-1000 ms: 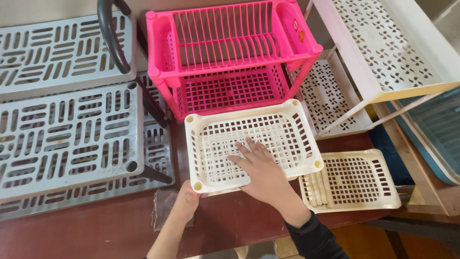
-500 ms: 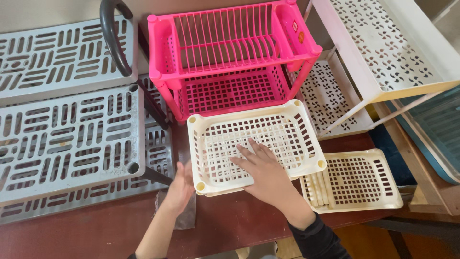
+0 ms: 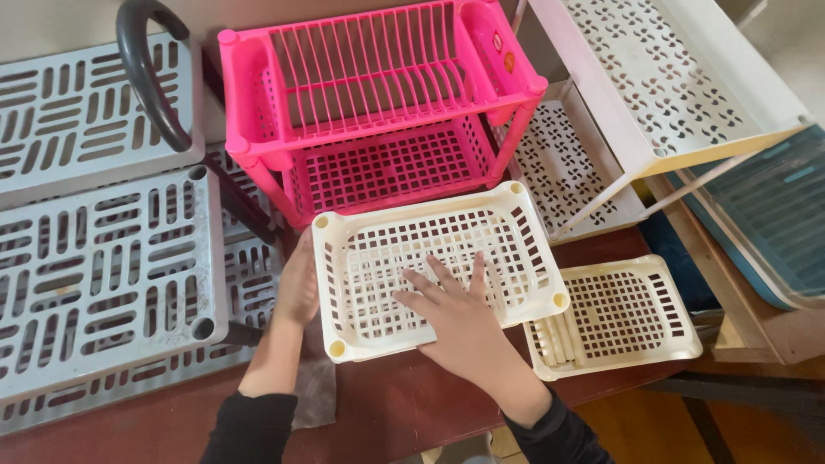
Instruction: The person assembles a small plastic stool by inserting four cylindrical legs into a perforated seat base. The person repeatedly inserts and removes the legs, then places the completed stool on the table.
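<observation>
Cream tray (image 3: 516, 225) lies flat, long axis left-right, both hands spread: left hand (image 3: 298, 279) at its side, right hand (image 3: 455, 311) pressing inside.

Cream grid tray (image 3: 430, 249); pink slatted rack (image 3: 378, 103); grey slotted shelves (image 3: 94, 249); white pinwheel-perforated shelf (image 3: 670, 77).

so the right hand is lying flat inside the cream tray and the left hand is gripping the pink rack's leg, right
Not quite. The right hand does lie flat inside the cream tray, but the left hand is not on the pink rack: it presses against the cream tray's left side wall. The head view shows it.
</observation>
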